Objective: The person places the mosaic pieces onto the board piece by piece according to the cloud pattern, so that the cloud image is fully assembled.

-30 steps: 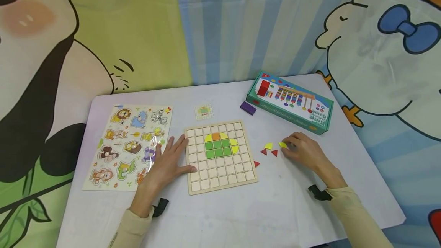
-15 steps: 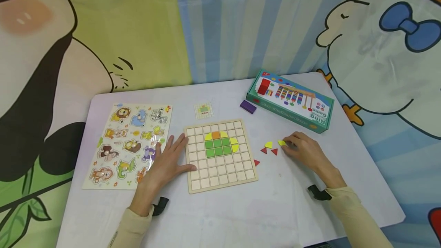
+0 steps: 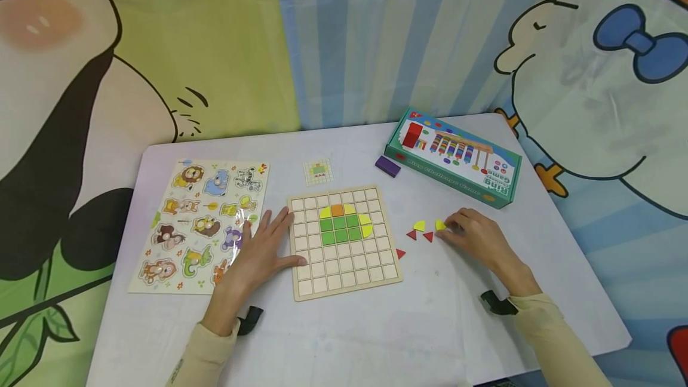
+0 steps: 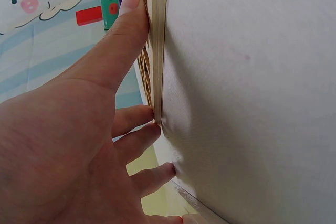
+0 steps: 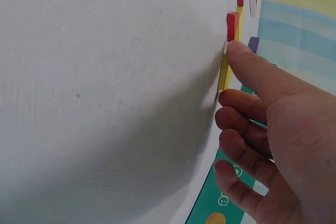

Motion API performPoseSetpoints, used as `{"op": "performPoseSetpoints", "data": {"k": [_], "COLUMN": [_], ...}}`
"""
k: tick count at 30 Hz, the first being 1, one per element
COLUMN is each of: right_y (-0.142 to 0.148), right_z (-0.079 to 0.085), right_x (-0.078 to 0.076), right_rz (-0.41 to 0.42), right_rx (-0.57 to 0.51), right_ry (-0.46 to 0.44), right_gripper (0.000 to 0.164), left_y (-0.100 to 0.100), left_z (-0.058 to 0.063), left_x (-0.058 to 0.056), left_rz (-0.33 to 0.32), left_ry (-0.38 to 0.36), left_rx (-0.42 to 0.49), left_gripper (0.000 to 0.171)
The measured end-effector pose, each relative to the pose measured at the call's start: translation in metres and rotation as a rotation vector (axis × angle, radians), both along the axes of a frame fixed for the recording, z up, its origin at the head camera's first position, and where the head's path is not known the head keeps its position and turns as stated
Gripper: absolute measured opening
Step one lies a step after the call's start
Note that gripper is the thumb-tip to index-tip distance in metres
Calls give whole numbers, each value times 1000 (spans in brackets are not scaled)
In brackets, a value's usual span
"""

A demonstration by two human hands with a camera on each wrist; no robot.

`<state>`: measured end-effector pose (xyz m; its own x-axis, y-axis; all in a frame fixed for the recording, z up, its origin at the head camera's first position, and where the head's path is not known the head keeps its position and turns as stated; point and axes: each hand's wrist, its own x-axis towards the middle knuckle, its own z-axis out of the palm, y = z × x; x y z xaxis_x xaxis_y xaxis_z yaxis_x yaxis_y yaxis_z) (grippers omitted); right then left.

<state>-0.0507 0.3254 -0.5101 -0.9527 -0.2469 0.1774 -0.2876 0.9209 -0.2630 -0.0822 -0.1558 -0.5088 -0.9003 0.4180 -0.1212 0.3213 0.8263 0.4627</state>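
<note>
My left hand [image 3: 262,257] lies with fingers spread at the left edge of a wooden grid board [image 3: 346,267], its thumb over the rim. On the board, green square tiles [image 3: 341,236], an orange square [image 3: 336,212] and yellow rounded tiles [image 3: 367,232] form a shape. To the right of the board, my right hand [image 3: 478,240] pinches a yellow quarter-round tile [image 5: 224,72] between thumb and index finger, down at the table. Close by lie another yellow tile [image 3: 419,227] and red triangles [image 3: 428,237]. One more red triangle [image 3: 401,254] touches the board's right edge.
A small pattern card [image 3: 319,172] lies behind the board. An animal picture puzzle [image 3: 206,249] lies left, partly under my left forearm in this view. At the back right are a green ring game box [image 3: 454,157] and a purple block [image 3: 387,166].
The yellow tile in my right fingers has turned and shifted slightly left, towards the other yellow tile. My left hand has stayed on the board's edge.
</note>
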Motion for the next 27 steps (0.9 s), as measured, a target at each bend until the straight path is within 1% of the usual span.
{"op": "performPoseSetpoints", "data": {"k": [4, 7, 11, 14, 17, 21, 24, 27], "right_y": [0, 2, 4, 4, 2, 1, 0, 0], "right_z": [1, 3, 5, 6, 5, 3, 1, -3], "right_x": [0, 0, -1, -3, -5, -8, -10, -10], "right_rz": [17, 20, 15, 18, 25, 47, 61, 80], "right_rx": [-3, -4, -6, -15, -24, -20, -19, -24], "right_ry": [11, -8, -77, -136, -168, -141, -96, -30], "right_gripper": [35, 38, 39, 37, 34, 32, 32, 32], "left_y": [0, 0, 0, -1, -3, -3, -2, 0], "left_z": [1, 1, 0, -1, -1, 0, 1, 1], "left_x": [0, 0, 0, 1, 2, 3, 2, 1], "left_rz": [1, 1, 0, 3, 10, 21, 23, 20], "left_ry": [-3, -5, -4, -3, -7, -13, -13, -20], "left_rx": [3, 4, 6, 8, 6, 8, 10, 12], "left_gripper": [108, 108, 108, 108, 108, 108, 108, 108]}}
